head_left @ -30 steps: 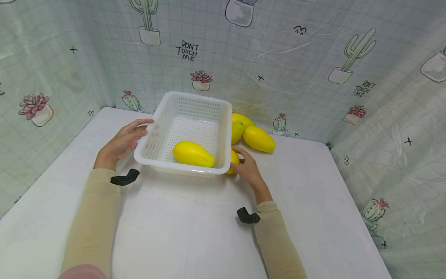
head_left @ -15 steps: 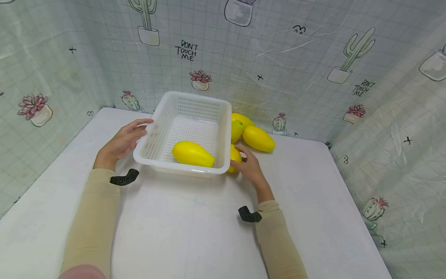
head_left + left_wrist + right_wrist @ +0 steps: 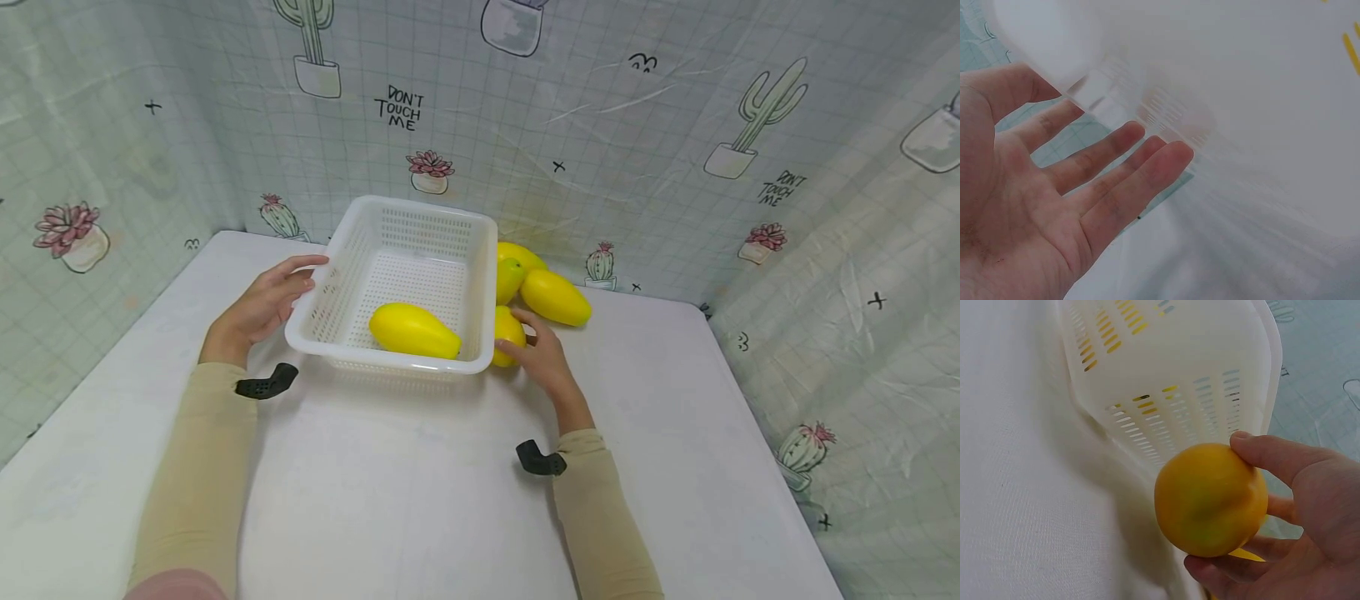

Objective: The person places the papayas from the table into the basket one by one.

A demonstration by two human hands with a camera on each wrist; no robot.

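Observation:
In the head view a white perforated plastic basket [image 3: 420,275] has one yellow papaya [image 3: 414,331] lying inside, near its front wall. My left hand [image 3: 262,302] rests its fingertips against the basket's left rim, fingers spread and only slightly bent; the left wrist view shows these fingers [image 3: 1147,178] touching the plastic. At the basket's right side my right hand [image 3: 543,354] holds another yellow papaya [image 3: 508,336] between thumb and fingers. Seen end-on in the right wrist view, this papaya [image 3: 1210,500] looks round, with a greenish patch. The rim hides part of it from above.
Behind the right hand, more papayas lie against the basket's right side: a yellow one [image 3: 557,297], a greener one [image 3: 509,279] and one farther back [image 3: 522,254]. A patterned curtain [image 3: 562,108] rises behind the white table [image 3: 405,500].
My right hand has moved slightly back and to the right with its papaya, so more of the fruit shows beside the basket. The left hand and basket keep their places.

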